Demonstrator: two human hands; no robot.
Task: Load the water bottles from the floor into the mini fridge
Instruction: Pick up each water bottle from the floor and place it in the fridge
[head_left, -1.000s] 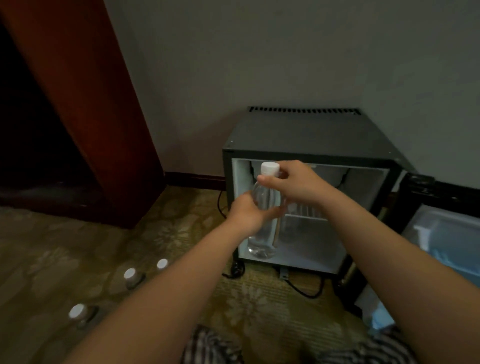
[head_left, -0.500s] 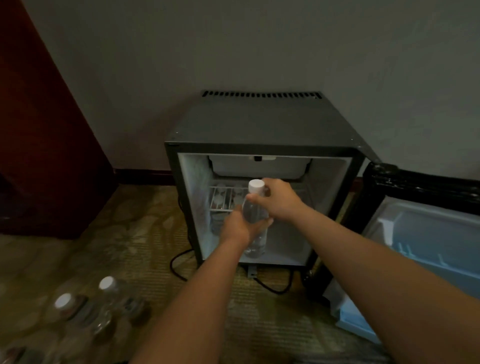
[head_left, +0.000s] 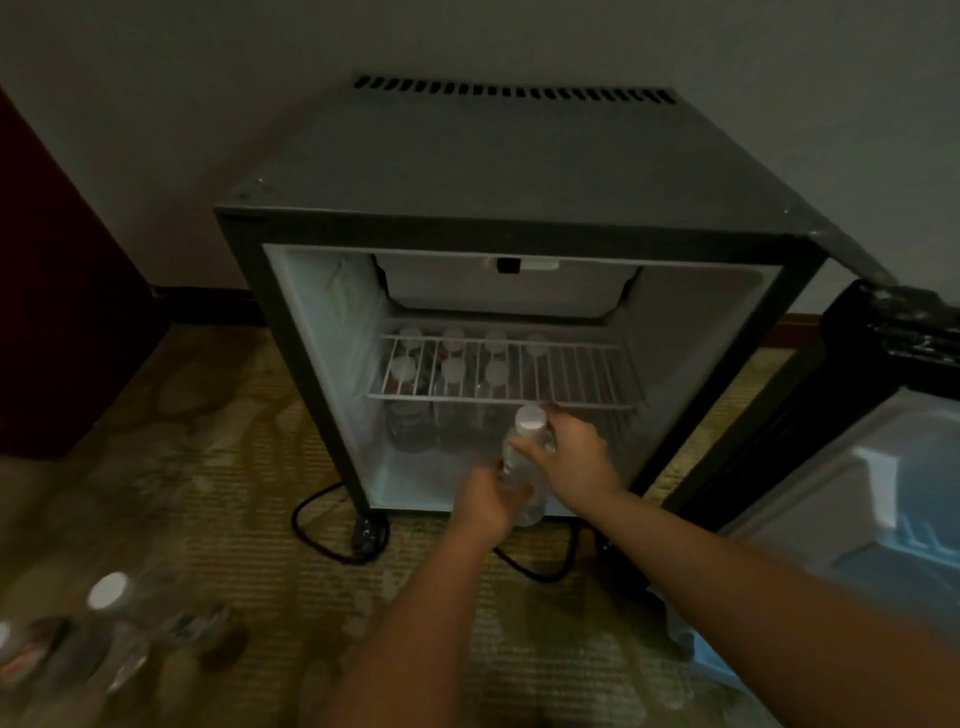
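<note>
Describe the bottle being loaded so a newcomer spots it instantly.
Find the open mini fridge, then its wire shelf. Just below the shelf's front edge is a clear, white-capped water bottle. Unlike the stored bottles behind it, the left hand and right hand grip it.

Floor bottles (head_left: 117, 621) blurred, cut by left edge; fridge door (head_left: 883, 493) cut off right; stored bottles (head_left: 453, 372) indistinct.
</note>
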